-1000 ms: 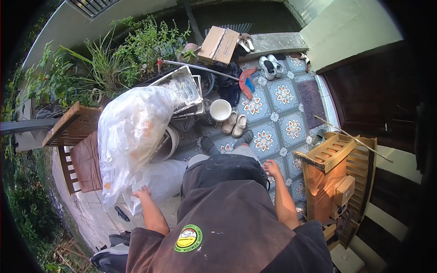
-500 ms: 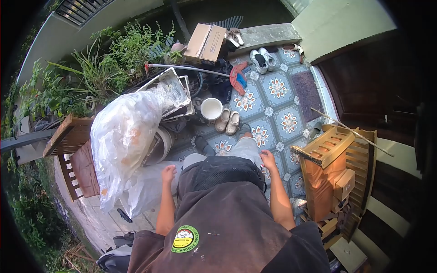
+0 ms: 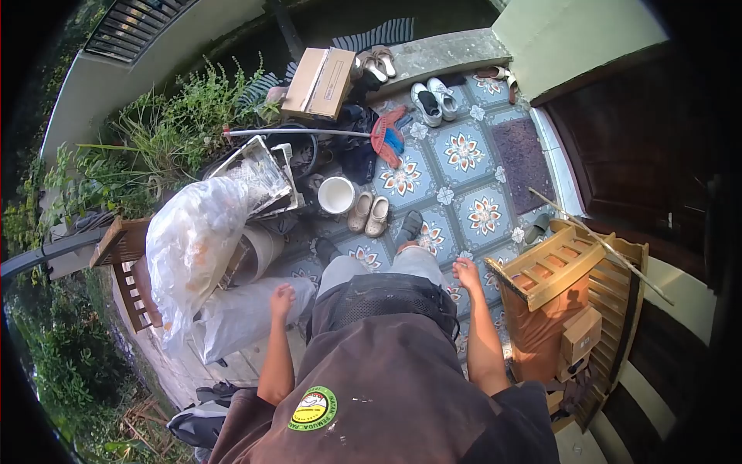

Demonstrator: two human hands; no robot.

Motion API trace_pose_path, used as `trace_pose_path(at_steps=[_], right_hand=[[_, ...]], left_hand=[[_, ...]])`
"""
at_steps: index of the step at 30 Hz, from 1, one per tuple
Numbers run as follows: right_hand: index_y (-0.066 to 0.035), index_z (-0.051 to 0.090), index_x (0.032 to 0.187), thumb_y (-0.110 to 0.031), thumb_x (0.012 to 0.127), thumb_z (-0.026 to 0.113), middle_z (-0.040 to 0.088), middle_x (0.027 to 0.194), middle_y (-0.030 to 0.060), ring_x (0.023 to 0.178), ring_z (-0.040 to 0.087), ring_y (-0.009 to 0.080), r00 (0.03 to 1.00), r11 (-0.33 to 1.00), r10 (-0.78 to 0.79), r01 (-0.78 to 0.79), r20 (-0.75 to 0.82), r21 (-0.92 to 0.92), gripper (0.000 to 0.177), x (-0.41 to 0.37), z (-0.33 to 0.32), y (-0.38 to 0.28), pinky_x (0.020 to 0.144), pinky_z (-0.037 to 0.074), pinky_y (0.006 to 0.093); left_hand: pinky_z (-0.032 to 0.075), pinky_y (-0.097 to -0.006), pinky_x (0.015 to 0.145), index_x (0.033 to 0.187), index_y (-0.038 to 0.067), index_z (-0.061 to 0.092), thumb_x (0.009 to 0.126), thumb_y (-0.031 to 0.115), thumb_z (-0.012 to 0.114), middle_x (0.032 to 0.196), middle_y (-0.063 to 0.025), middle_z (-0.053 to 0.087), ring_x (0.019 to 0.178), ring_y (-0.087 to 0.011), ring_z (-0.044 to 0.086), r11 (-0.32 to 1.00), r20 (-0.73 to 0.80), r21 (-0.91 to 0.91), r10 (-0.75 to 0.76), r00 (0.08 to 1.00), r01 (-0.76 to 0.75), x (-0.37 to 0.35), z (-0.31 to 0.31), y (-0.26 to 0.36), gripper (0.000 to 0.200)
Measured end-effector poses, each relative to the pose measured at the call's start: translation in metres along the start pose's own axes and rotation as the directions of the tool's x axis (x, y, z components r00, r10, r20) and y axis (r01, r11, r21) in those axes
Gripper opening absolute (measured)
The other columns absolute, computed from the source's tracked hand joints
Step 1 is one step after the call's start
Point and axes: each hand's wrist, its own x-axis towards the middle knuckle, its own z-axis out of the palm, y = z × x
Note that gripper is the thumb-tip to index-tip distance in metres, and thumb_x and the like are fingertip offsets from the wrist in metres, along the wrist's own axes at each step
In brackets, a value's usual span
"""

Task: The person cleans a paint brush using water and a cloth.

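My left hand [image 3: 283, 301] hangs beside my left hip, empty, its fingers loosely bent and apart. Nearest to it is a large clear plastic bag [image 3: 193, 232], whose lower end spreads out [image 3: 247, 325] near my left leg. My right hand [image 3: 466, 274] is at my right side, also holding nothing, with relaxed, slightly curled fingers. To its right stands a wooden chair [image 3: 553, 267] with an orange-brown cushion. On the patterned tile floor [image 3: 471, 182] ahead of my feet are a pair of beige clogs [image 3: 368, 214] and a white bucket [image 3: 337, 195].
A broom [image 3: 309, 132] with a red head lies across dirty white crates [image 3: 259, 176]. Behind it sits a cardboard box [image 3: 318, 83]. White shoes [image 3: 434, 101] and a dark doormat [image 3: 523, 164] are farther off. A long stick [image 3: 603, 246] leans over the chair. Plants [image 3: 170, 116] line the left.
My feet have shifted as I step, with my right foot farther forward. The view has turned slightly, so the box, bucket and clogs sit farther left. Both hands have swung a little and remain empty.
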Motion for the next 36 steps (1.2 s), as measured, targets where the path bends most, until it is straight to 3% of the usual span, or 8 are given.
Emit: trace_pose_path(at_steps=[5,7,8,15,17,21,26,36], right_hand=[[-0.013,0.051,0.113,-0.029,0.078,0.058,0.061,0.084,0.0011,0.066,0.057,0.0106,0.987,0.99,0.136,-0.137,-0.082,-0.014,0.038,0.014,-0.079,-0.008,0.051,0.044,0.0295],[-0.014,0.05,0.113,-0.029,0.079,0.057,0.061,0.084,0.0005,0.066,0.057,0.0105,0.983,0.987,0.159,-0.16,-0.088,-0.002,0.038,0.018,-0.096,-0.016,0.051,0.044,0.0302],[-0.014,0.05,0.113,-0.028,0.079,0.057,0.06,0.084,0.0002,0.066,0.057,0.0104,0.982,0.988,0.157,-0.156,-0.108,0.017,0.037,0.022,-0.1,-0.018,0.052,0.044,0.0303],[-0.014,0.051,0.113,-0.028,0.08,0.057,0.061,0.085,0.0006,0.067,0.056,0.01,0.992,0.991,0.099,-0.091,-0.077,0.097,0.037,0.03,-0.071,-0.036,0.052,0.044,0.0276],[-0.013,0.051,0.113,-0.027,0.08,0.058,0.062,0.085,0.0015,0.067,0.057,0.0099,0.998,0.998,0.057,-0.057,-0.02,0.029,0.037,0.021,-0.052,-0.046,0.051,0.044,0.0274],[-0.012,0.051,0.113,-0.026,0.079,0.059,0.062,0.085,0.003,0.07,0.058,0.0107,0.999,0.999,0.031,-0.03,-0.024,0.024,0.037,0.001,-0.023,-0.053,0.051,0.044,0.0274],[-0.014,0.053,0.11,-0.029,0.077,0.059,0.061,0.084,0.0015,0.068,0.058,0.0108,0.995,0.994,0.093,-0.095,-0.043,-0.062,0.037,-0.003,0.001,-0.027,0.052,0.044,0.0287],[-0.008,0.051,0.113,-0.02,0.077,0.06,0.061,0.084,0.0067,0.059,0.053,0.0093,0.999,0.995,-0.029,0.025,-0.043,-0.094,0.039,-0.016,0.042,-0.094,0.043,0.04,0.0243]], left_hand=[[0.042,-0.0213,0.051,0.108,0.004,0.054,0.081,0.012,0.059,0.083,-0.0046,0.061,0.064,-0.0077,0.055,0.956,0.23,0.245,0.102,0.968,-0.159,-0.015,0.071,-0.05,0.029],[0.044,-0.021,0.056,0.109,0.003,0.054,0.082,0.008,0.056,0.084,-0.0054,0.061,0.065,-0.0062,0.054,0.978,0.296,-0.199,0.126,0.947,-0.068,-0.015,0.088,-0.066,0.028],[0.044,-0.021,0.056,0.109,0.003,0.054,0.082,0.008,0.056,0.084,-0.0054,0.061,0.065,-0.0062,0.054,0.979,0.295,-0.195,0.123,0.948,-0.067,-0.015,0.088,-0.068,0.028],[0.046,-0.0226,0.06,0.106,0.002,0.055,0.084,0.008,0.054,0.084,-0.0077,0.061,0.066,-0.0085,0.055,0.847,0.342,0.124,0.452,0.824,-0.516,-0.031,0.064,-0.05,0.022],[0.046,-0.023,0.057,0.102,0.003,0.055,0.086,0.012,0.054,0.085,-0.0096,0.061,0.066,-0.0102,0.056,0.998,0.102,0.057,-0.031,0.994,0.025,-0.022,0.054,-0.041,0.019],[0.044,-0.0225,0.051,0.102,0.005,0.055,0.086,0.015,0.055,0.074,-0.0077,0.061,0.056,-0.0108,0.054,0.989,0.062,-0.125,-0.067,0.996,0.075,-0.003,0.038,-0.009,0.019],[0.035,-0.0228,0.038,0.089,0.004,0.062,0.085,0.026,0.058,0.054,-0.0034,0.053,0.036,-0.0091,0.041,0.988,-0.023,0.094,-0.121,0.992,0.123,0.016,0.026,0.03,0.023],[0.034,-0.0269,0.048,0.078,0.002,0.066,0.087,0.039,0.05,0.054,-0.002,0.051,0.048,-0.0096,0.044,0.988,-0.099,-0.102,-0.126,0.987,0.115,0.056,0.012,0.024,0.041]])
